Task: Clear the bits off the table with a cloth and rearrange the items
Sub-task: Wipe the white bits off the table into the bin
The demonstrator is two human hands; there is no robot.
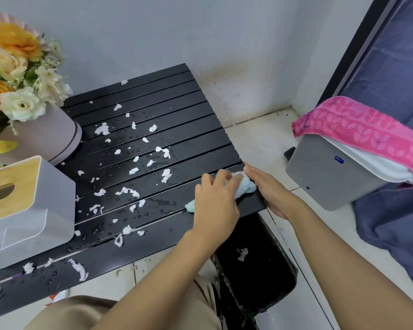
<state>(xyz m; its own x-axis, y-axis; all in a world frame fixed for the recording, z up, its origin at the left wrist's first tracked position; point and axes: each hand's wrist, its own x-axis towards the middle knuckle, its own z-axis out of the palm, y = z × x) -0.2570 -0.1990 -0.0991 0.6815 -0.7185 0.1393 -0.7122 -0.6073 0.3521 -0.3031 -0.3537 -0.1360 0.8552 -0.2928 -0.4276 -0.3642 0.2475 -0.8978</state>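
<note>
A black slatted table (153, 110) is wet and strewn with several white paper bits (131, 171). My left hand (214, 201) presses a light blue cloth (246, 186) flat at the table's right edge. My right hand (270, 189) is cupped against that edge beside the cloth, fingers together, palm toward the table. Below the edge stands a black bin (255, 265) lined with a bag, one white bit inside. On the left stand a flower arrangement in a grey round box (45, 136) and a white tissue box with a wooden lid (24, 201).
A grey lidded bin (329, 175) with a pink towel (367, 129) draped on it stands on the floor to the right. Dark blue fabric hangs behind it. A white wall is close behind the table. My knees in beige trousers are under the front edge.
</note>
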